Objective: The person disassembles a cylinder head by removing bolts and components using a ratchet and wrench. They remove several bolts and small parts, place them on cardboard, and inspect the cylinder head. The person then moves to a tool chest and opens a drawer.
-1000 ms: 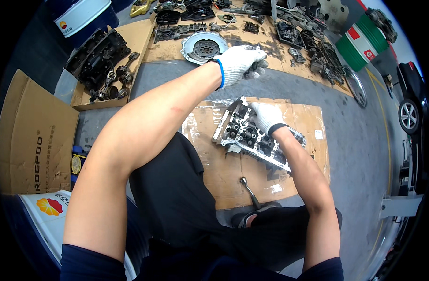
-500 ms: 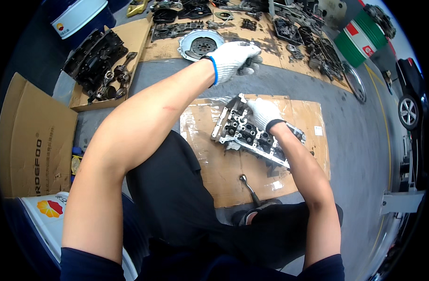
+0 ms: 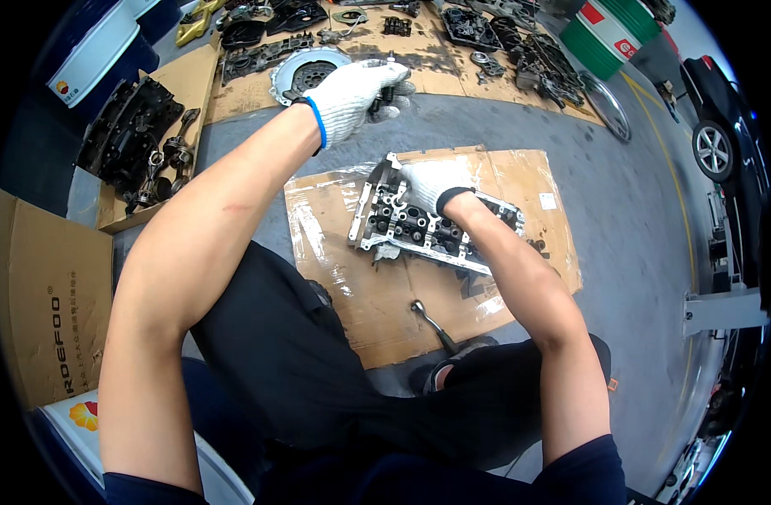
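Cylinder head (image 3: 410, 225) lies on a flattened cardboard sheet (image 3: 326, 278) on the floor in front of the person, bores and bright machined edges facing up. The right hand (image 3: 438, 185), in a white knitted glove with a dark cuff, is at the upper face of the cylinder head, toward its far side; its fingertips are hidden, so whether they grip a part cannot be determined. The left hand (image 3: 360, 97), in a white glove with a blue cuff edge, is raised clear of the cylinder head, fingers closed around small dark parts (image 3: 383, 101). A ratchet wrench (image 3: 432, 322) lies on the near portion of the sheet, handle end beside a shoe (image 3: 421, 380). Beyond the left hand lies a flywheel (image 3: 286, 78). At left, a dark engine block (image 3: 128, 130) sits in an open carton (image 3: 198, 67) beside connecting rods (image 3: 178, 145).
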`<state>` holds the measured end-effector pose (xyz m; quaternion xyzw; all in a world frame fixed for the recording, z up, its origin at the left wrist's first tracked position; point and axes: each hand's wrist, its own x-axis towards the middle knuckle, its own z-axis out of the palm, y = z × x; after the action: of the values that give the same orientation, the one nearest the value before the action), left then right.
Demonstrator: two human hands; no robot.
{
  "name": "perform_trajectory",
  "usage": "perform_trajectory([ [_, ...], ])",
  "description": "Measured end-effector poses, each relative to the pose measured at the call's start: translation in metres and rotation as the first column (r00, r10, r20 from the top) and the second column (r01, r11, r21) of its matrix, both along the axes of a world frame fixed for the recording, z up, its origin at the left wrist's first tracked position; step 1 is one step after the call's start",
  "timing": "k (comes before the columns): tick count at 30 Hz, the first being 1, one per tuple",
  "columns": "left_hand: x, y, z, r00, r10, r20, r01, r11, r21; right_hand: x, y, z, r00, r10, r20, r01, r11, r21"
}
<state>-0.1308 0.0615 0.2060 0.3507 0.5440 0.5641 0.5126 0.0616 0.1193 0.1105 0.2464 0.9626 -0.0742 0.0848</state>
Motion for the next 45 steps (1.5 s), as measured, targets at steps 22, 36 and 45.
perform_trajectory([
  [22, 0.001, -0.002, 0.004, 0.994, -0.102, -0.046, 0.098, 0.992, -0.083, 0.058, 0.041, 0.148, 0.928, -0.288, -0.236, 0.174, 0.896, -0.409],
  [36, 0.054, -0.024, 0.033, 0.806, -0.554, 0.209, 0.588, 0.790, -0.174, 0.225, 0.020, 0.181, 0.162, -0.919, -0.358, -0.085, 0.348, -0.933],
  [45, 0.096, -0.019, 0.053, 0.608, -0.734, -0.303, 0.679, 0.678, -0.282, 0.266, 0.019, 0.178, 0.061, -0.874, -0.482, 0.048, 0.485, -0.873],
])
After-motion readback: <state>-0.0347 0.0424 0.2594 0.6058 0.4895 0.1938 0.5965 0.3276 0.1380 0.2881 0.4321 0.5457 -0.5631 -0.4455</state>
